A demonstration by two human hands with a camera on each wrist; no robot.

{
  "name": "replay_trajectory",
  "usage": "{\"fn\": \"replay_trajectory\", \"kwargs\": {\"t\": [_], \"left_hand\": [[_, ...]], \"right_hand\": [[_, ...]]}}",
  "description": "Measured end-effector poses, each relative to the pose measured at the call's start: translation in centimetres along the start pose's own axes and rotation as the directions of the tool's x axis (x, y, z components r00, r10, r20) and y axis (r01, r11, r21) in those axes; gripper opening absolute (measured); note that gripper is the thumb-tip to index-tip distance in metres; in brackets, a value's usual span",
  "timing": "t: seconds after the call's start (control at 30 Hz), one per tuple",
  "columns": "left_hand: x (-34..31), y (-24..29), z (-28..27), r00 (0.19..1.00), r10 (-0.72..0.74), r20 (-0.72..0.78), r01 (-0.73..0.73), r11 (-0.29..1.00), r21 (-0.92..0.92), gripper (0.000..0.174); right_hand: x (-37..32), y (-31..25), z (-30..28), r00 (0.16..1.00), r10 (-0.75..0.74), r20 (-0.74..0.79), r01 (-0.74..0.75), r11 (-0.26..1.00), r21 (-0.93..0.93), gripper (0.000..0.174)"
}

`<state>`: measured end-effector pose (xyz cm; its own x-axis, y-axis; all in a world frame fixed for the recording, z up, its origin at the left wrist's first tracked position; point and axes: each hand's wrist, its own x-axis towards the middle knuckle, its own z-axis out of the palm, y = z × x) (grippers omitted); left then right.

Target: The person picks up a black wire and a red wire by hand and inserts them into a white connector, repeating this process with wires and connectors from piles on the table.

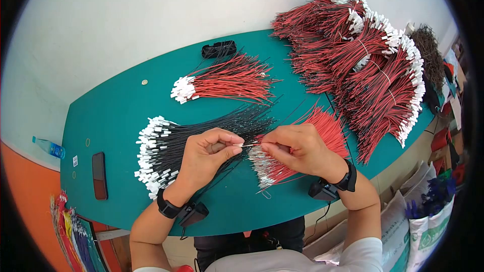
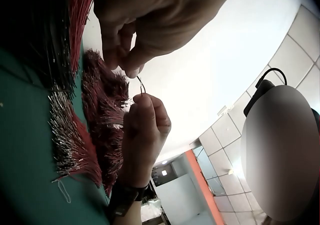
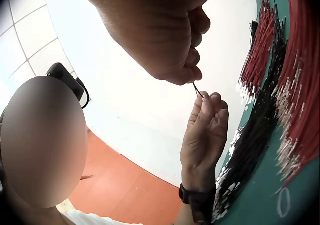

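Note:
Above the table's near half, the left hand [image 1: 209,153] pinches a small white end piece between thumb and fingertips. Facing it, the right hand [image 1: 297,148] pinches a thin red wire [image 1: 255,144] that meets the piece. In the right wrist view a short dark wire [image 3: 198,90] spans the gap between the two hands. Black wires with white connectors [image 1: 156,158] fan out beneath and left of the left hand. Red wires with pale bare ends [image 1: 327,131] lie beneath the right hand. How the wire and the end piece join is too small to tell.
A red and black bundle [image 1: 227,80] lies behind the hands; large tied bundles [image 1: 363,65] are heaped at the back right. On the green table [image 1: 121,106] are a phone [image 1: 100,175], a black object [image 1: 219,49] and rubber bands. A bottle [image 1: 49,147] is at the left edge.

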<state>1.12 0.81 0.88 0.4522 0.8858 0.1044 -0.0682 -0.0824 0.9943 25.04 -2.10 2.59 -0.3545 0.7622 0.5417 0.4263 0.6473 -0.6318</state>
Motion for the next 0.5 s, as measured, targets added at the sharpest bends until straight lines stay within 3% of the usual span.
{"fn": "replay_trajectory", "kwargs": {"t": [0.1, 0.3, 0.5], "left_hand": [[0.03, -0.19, -0.02, 1.000, 0.020, 0.000, -0.020, 1.000, -0.007, 0.015], [0.11, -0.34, -0.27, 0.992, -0.125, 0.027, 0.126, 0.991, -0.040, 0.017], [0.10, -0.38, -0.56, 0.978, -0.180, 0.104, 0.192, 0.975, -0.109, 0.021]], "right_hand": [[-0.12, 0.06, 0.08, 1.000, 0.004, -0.003, -0.004, 1.000, 0.015, 0.007], [-0.03, -0.36, -0.23, 0.999, 0.039, 0.019, -0.038, 0.999, -0.007, 0.007], [-0.08, -0.04, -0.11, 1.000, 0.026, 0.014, -0.026, 0.999, -0.030, 0.007]]}}
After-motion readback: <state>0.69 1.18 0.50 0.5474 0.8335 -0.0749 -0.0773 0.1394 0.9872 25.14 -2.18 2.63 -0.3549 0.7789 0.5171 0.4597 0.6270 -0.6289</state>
